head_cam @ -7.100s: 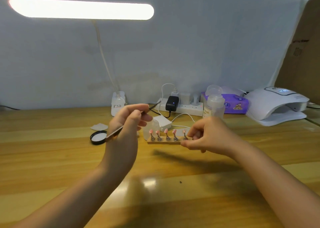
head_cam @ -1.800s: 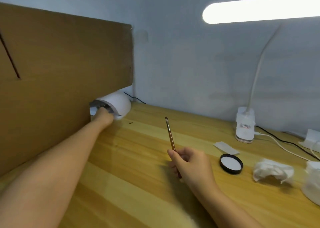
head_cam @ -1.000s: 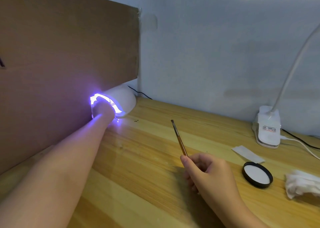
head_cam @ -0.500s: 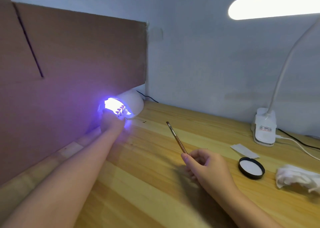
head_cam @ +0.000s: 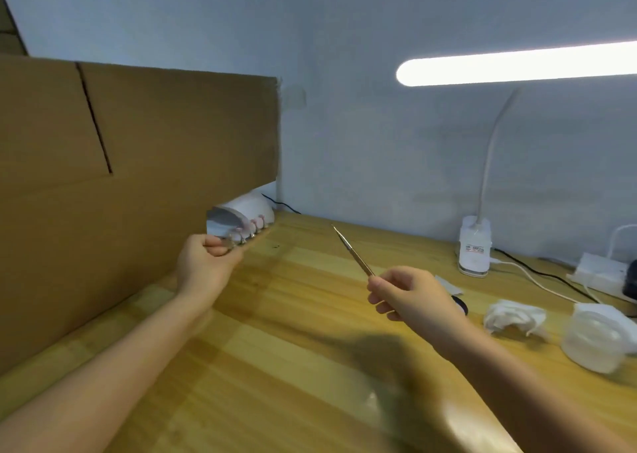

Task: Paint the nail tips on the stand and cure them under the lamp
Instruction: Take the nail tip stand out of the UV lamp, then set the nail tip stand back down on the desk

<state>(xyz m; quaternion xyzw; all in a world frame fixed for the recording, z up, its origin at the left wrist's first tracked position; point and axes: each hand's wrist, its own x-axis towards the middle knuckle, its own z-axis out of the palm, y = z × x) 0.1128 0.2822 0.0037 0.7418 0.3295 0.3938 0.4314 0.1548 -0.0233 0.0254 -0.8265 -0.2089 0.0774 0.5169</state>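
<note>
Bare table (head_cam: 293,342) between the hands – cardboard wall (head_cam: 138,177) left, clutter right

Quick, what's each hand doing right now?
Left hand: grips the end of the nail tip stand.
Right hand: pinches the brush.

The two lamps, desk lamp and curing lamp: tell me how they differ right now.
The desk lamp is lit, its long bar glowing white; the curing lamp shows no glow. The desk lamp rises on a thin bent neck from a base on the table; the curing lamp is a low dome sitting on the table beside the cardboard. The left hand holds the stand at the curing lamp's mouth; nothing is held near the desk lamp. Both are white.
</note>
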